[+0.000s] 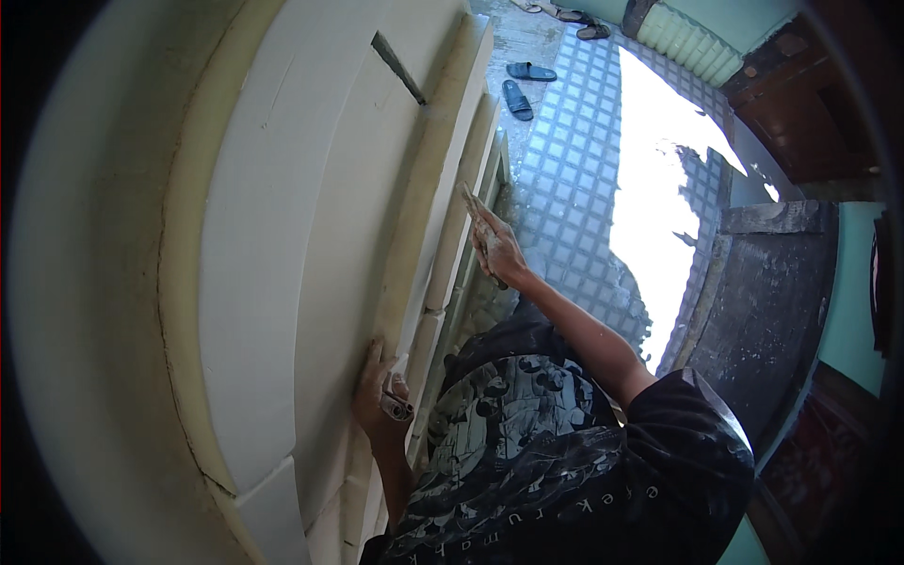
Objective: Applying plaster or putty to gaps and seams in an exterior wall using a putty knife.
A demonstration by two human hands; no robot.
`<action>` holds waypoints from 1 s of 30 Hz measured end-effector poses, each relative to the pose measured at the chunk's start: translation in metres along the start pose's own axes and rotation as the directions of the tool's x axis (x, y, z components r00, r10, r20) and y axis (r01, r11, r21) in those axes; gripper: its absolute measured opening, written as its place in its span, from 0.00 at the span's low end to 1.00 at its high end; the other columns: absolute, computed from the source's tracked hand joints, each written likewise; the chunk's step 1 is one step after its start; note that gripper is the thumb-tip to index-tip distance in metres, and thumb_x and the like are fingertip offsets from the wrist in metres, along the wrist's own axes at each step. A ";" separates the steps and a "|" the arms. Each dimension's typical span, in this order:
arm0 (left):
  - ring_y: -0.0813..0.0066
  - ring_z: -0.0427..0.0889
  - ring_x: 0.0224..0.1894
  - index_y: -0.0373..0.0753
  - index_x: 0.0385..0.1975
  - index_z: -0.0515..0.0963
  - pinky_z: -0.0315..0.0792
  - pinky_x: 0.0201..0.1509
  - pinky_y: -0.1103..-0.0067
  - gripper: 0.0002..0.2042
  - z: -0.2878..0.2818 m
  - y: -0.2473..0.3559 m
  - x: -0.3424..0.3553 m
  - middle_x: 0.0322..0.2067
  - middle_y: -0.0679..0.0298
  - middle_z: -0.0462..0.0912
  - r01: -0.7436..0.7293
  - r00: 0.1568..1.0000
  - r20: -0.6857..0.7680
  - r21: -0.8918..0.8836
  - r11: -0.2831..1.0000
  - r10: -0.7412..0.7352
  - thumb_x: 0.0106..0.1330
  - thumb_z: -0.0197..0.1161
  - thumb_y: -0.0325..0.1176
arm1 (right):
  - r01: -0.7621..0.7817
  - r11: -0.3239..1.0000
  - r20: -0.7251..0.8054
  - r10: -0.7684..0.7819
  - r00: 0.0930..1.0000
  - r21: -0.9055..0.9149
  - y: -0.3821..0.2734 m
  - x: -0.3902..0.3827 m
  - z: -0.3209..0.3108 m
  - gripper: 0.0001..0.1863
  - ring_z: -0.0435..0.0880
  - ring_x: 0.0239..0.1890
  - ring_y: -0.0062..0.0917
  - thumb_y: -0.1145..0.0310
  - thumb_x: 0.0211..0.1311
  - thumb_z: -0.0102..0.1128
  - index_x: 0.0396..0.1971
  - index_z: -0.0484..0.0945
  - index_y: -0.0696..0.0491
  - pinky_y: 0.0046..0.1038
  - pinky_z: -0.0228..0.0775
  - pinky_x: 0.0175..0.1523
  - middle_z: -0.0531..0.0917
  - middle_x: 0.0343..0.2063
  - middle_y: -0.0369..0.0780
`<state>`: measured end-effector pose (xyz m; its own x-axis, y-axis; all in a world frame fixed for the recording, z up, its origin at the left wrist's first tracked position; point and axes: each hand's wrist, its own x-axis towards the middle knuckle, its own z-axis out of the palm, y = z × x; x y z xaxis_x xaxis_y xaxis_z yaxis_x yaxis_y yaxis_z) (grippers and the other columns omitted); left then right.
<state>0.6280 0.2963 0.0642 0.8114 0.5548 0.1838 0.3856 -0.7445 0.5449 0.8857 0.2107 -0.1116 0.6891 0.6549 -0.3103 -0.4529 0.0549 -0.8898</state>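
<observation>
My left hand (pixel 375 395), dusted white, rests at the edge of a long cream ledge (pixel 414 226). Its fingers are curled round a small rolled piece (pixel 396 407) with a dark rim, whose material I cannot make out. Farther ahead, my right hand (pixel 497 247) is whitened with powder or paste. It grips a thin flat tool (pixel 466 193), whose narrow tip points toward the stepped white moulding (pixel 455 240) just below the ledge. Most of this tool is hidden by the fingers, so its exact kind does not show.
A white panelled surface (pixel 254 254) with a dark slot (pixel 398 68) rises on the left. Blue slippers (pixel 517 100) lie on the patterned tile floor (pixel 570 160), partly under bright sunlight. A dark bench-like block (pixel 767 292) stands at the right.
</observation>
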 end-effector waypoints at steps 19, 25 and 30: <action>0.49 0.77 0.58 0.32 0.39 0.77 0.73 0.59 0.66 0.10 0.011 -0.006 -0.001 0.57 0.44 0.75 -0.117 0.992 -0.075 -0.176 0.977 0.105 0.56 0.58 0.20 | 0.199 0.971 0.001 -0.201 0.980 0.129 0.070 -0.174 0.138 0.28 0.63 0.11 0.12 0.70 0.76 0.36 0.73 0.48 0.49 0.17 0.58 0.14 0.71 0.24 0.32; 0.49 0.75 0.61 0.30 0.38 0.77 0.68 0.65 0.66 0.09 0.008 -0.005 -0.008 0.56 0.45 0.76 -0.176 0.982 -0.120 -0.268 0.947 0.149 0.59 0.57 0.20 | 0.108 0.948 -0.027 -0.105 0.994 0.300 0.082 -0.198 0.155 0.28 0.64 0.12 0.14 0.69 0.76 0.36 0.73 0.48 0.48 0.18 0.59 0.15 0.74 0.25 0.34; 0.48 0.75 0.61 0.30 0.38 0.77 0.67 0.66 0.65 0.10 0.007 -0.005 -0.011 0.56 0.43 0.76 -0.174 0.982 -0.126 -0.300 0.938 0.142 0.56 0.57 0.18 | 0.112 0.981 -0.055 -0.105 0.993 0.156 0.085 -0.202 0.156 0.28 0.68 0.15 0.13 0.69 0.76 0.36 0.73 0.50 0.47 0.17 0.63 0.19 0.78 0.28 0.34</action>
<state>0.6206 0.2909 0.0538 0.7964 0.4854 0.3608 0.0885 -0.6836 0.7245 0.6196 0.2003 -0.0721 0.7628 0.6030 -0.2334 -0.4554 0.2448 -0.8560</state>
